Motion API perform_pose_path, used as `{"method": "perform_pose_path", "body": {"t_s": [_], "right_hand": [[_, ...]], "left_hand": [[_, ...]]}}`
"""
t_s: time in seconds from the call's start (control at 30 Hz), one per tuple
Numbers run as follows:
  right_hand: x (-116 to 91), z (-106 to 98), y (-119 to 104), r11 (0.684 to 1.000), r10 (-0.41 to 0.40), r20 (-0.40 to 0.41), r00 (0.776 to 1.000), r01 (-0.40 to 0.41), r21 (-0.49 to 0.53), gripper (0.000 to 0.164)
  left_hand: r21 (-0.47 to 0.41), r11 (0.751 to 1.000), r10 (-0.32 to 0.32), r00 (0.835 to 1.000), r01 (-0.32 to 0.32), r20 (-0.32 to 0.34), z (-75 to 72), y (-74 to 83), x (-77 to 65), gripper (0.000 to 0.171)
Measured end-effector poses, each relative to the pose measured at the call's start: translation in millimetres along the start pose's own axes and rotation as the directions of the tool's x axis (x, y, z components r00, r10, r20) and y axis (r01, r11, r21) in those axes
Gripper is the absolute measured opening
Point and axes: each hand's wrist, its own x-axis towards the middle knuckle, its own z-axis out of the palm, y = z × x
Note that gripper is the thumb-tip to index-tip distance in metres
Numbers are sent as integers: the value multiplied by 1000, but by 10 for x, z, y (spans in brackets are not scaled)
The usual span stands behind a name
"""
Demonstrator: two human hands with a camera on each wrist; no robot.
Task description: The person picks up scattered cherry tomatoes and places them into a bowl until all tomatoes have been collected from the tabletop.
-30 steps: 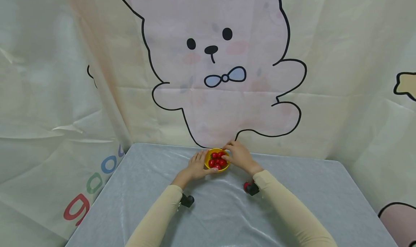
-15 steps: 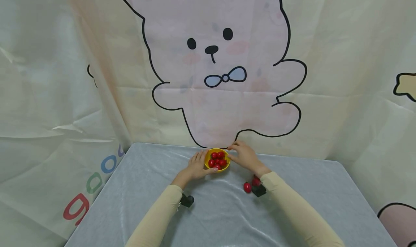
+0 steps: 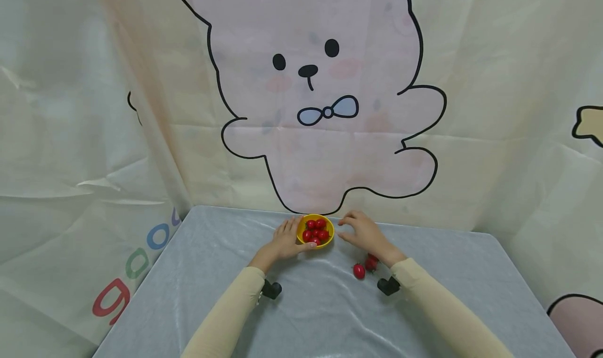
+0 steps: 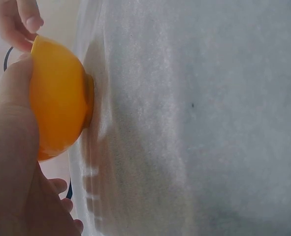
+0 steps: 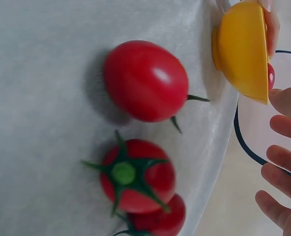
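Note:
A small yellow bowl [image 3: 332, 241] stands near the far edge of the table with several cherry tomatoes [image 3: 315, 233] in it. My left hand [image 3: 285, 243] holds the bowl from its left side, the thumb at the near rim and the fingers along the far left. In the left wrist view the thumb lies by the rim of the bowl [image 4: 61, 98]. Just right of the bowl is my right hand [image 3: 369, 235], fingers spread and slightly bent, nothing between them. Near the right wrist, three loose tomatoes lie on the table: a front tomato [image 5: 145, 81], a middle tomato [image 5: 140, 177] and a partly covered one [image 5: 165, 219].
A grey-blue cloth covers the table [image 3: 306, 316]. Right behind its far edge hangs a pale curtain [image 3: 490, 180] printed with a cartoon bear. Each wrist carries a small black camera, such as the right camera [image 3: 388, 286].
My right hand has drawn back from over the bowl to the right, its fingers leaving the tomatoes there. This uncovers the loose tomatoes by the wrist. The left hand has stayed on the bowl.

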Motion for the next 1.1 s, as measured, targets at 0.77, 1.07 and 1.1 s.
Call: {"method": "perform_pose_path", "body": {"t_s": [0.77, 1.07, 1.1], "right_hand": [[-341, 54, 78, 1000, -10, 44, 999, 10, -8, 28], [-475, 32, 103, 998, -49, 14, 999, 49, -27, 26], [-490, 22, 97, 999, -48, 16, 999, 48, -24, 26]], "left_hand": [[10, 1000, -6, 1000, 6, 14, 2, 8, -1, 104], [3, 1000, -6, 1000, 6, 14, -3, 7, -1, 104], [4, 1000, -7, 1000, 7, 15, -5, 7, 0, 104]]}}
